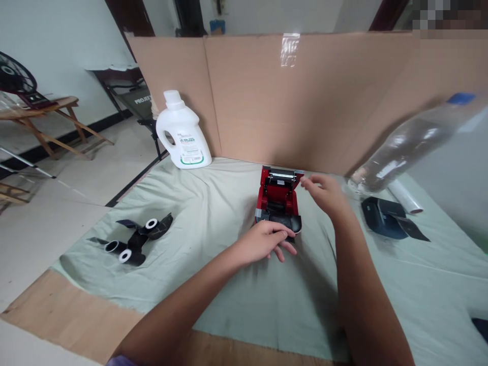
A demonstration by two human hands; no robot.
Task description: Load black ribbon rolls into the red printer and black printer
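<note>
A small red and black label printer (278, 193) stands in the middle of the green cloth with its lid (282, 175) raised, showing a pale bar on the lid's inside. Black material (280, 218) lies at its front, and a short dark strip comes out under it. My left hand (267, 241) rests at the printer's front edge, fingers stretched and slightly apart, hiding part of that edge. At the lid's right edge is my right hand (324, 190), its thumb and fingertips closed together at the corner; the exact contact is hard to see.
A white detergent bottle (185, 132) stands at the back left against the cardboard (259, 96). Several black rolls (131, 254) lie on the cloth at left. To the right are a dark device (385, 218), a clear roll (406, 195) and a large plastic bottle (407, 147).
</note>
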